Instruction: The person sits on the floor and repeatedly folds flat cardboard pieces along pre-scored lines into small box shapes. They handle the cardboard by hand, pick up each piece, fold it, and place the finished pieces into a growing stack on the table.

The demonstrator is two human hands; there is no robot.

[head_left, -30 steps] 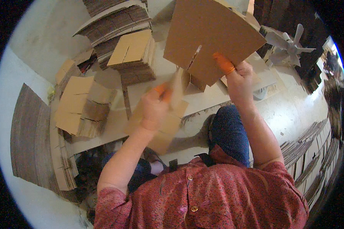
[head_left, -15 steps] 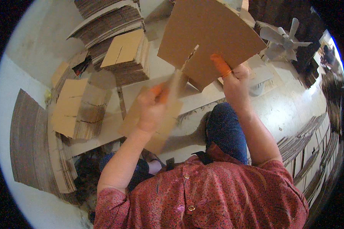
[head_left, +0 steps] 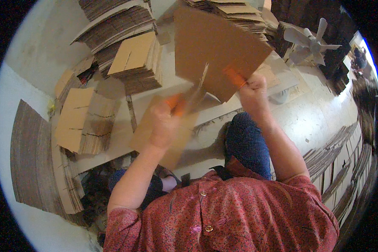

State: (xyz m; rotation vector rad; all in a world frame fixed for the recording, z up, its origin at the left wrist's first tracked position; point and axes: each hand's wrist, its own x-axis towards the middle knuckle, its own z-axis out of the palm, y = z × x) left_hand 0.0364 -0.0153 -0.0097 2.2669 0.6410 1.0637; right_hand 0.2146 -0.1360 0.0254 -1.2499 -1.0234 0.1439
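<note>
My right hand (head_left: 254, 90), an orange cover on its thumb, grips a brown cardboard sheet (head_left: 220, 46) by its lower right edge. The sheet is raised and tilted, with a slit near its lower left side. My left hand (head_left: 166, 119) is closed around a lighter cardboard piece (head_left: 168, 143), its thumb also covered in orange. That piece is smeared by motion. A thin pale edge runs from beside the left hand up toward the slit. Blur hides whether the two pieces are joined there.
Slit cardboard stacks stand on the pale table at left, one stack (head_left: 132, 54) behind another (head_left: 73, 119). A tall cardboard pile (head_left: 35, 155) lies farther left. More sheets (head_left: 241, 14) are stacked behind the raised sheet. A white-bladed fan (head_left: 313, 42) stands at far right.
The brown sheet in my right hand has come down and tilted, uncovering the stacked sheets behind it. My left hand stays nearly in place with its piece.
</note>
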